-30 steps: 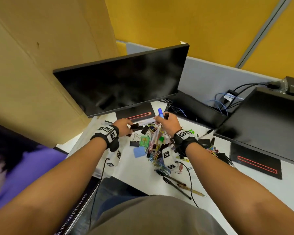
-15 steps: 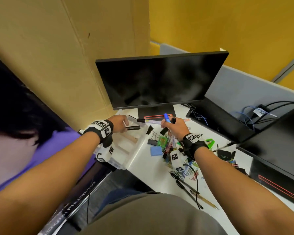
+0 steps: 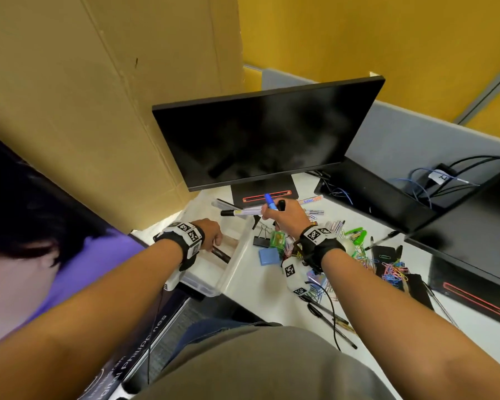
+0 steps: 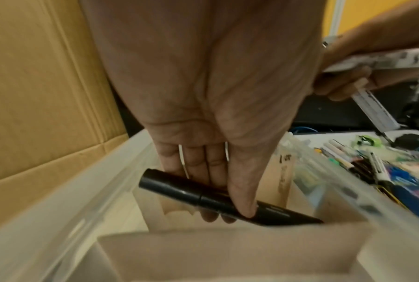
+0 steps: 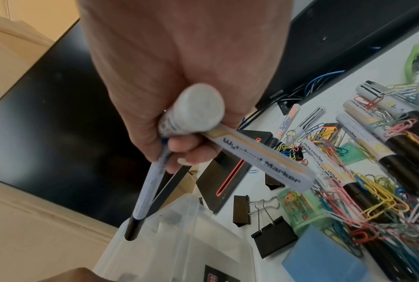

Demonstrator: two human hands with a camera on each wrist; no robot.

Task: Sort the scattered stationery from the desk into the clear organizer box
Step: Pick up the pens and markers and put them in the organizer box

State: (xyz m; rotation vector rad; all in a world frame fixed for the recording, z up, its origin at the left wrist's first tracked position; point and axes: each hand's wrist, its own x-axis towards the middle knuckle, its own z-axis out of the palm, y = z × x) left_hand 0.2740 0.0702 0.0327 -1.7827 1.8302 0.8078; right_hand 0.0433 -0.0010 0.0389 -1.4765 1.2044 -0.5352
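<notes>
Early stage: a black marker (image 4: 227, 198) is pinched by the left hand (image 4: 203, 106) inside the box (image 3: 234, 272); markers (image 5: 256, 164) are gripped by the right hand (image 5: 174, 76); the desk pile (image 3: 367, 261) is left unsorted.

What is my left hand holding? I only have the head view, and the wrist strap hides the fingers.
Observer: A black marker. The left hand pinches it between thumb and fingers, inside the clear box.
Operator: Is it lying on the bottom of the box?
Observer: No. It is tilted, its far end dipping behind a cardboard divider.
Operator: And the right hand, just one marker?
Observer: More than one. The right hand grips a white marker printed "Marker" and a thin pen with a black cap.
Operator: Where does that pen point?
Observer: Cap down, toward the box rim.
</notes>
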